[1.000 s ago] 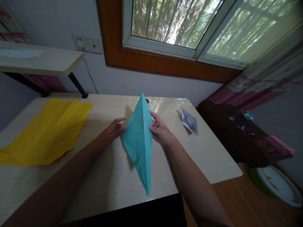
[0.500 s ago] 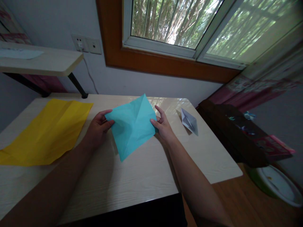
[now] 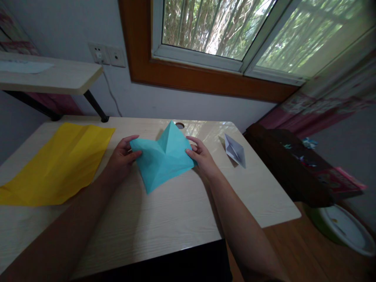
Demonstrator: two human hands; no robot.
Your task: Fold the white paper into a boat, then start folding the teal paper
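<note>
A creased sheet of turquoise paper (image 3: 161,160) is held up over the desk between my two hands. Its upper edge dips on the left and rises to a peak near the middle, and its lower corner points toward me. My left hand (image 3: 123,156) pinches the left corner between thumb and fingers. At the right corner, my right hand (image 3: 201,153) grips the paper with the thumb in front and the other fingers partly hidden behind it.
Yellow paper (image 3: 61,164) lies flat at the left of the desk (image 3: 173,223). A folded whitish paper piece (image 3: 235,150) stands on the right side. A raised shelf (image 3: 67,78) is at the back left, and a round cable hole (image 3: 179,125) shows behind the paper.
The turquoise paper has bent along its creases: its upper left edge now sinks inward and its peak has lowered and shifted left. The lower corner has risen slightly. Both hands keep their hold.
</note>
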